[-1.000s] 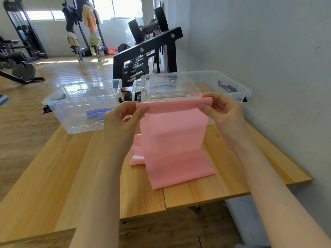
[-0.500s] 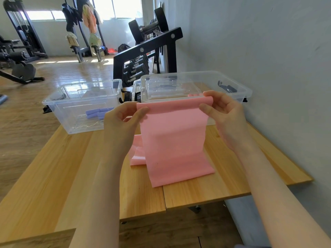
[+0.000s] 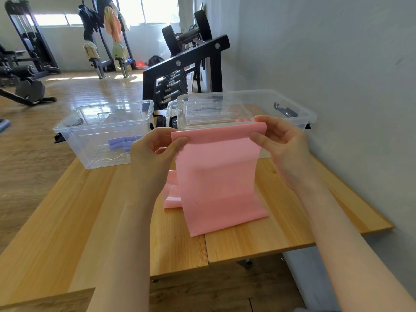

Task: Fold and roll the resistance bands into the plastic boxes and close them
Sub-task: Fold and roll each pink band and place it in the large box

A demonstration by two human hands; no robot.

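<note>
A person holds a pink resistance band (image 3: 216, 176) up at the center of the frame, over a wooden table (image 3: 67, 221) in a gym. The left hand (image 3: 155, 149) pinches the band's upper left corner between thumb and fingers; the right hand (image 3: 281, 143) pinches the upper right corner the same way. The top edge is curled over slightly, which suggests the start of a roll. The lower end of the band rests on the table, and more pink material is bunched behind it.

The thin sheet looks slippery: if either pinch loosens, the roll would likely unwind or skew to 1 side. The trailing end could also drag on the wood and pull the roll crooked.

2 clear plastic boxes stand at the far edge of the table. The left box (image 3: 74, 131) is open and holds a few purple rolls (image 3: 122, 141). The right box (image 3: 301, 115) sits directly behind the raised band, with what appear to be clear lids (image 3: 209, 109) stacked in it; these may need moving first. A dumbbell rack (image 3: 191, 61) stands behind the boxes, against the grey wall (image 3: 326, 52) at right.
</note>
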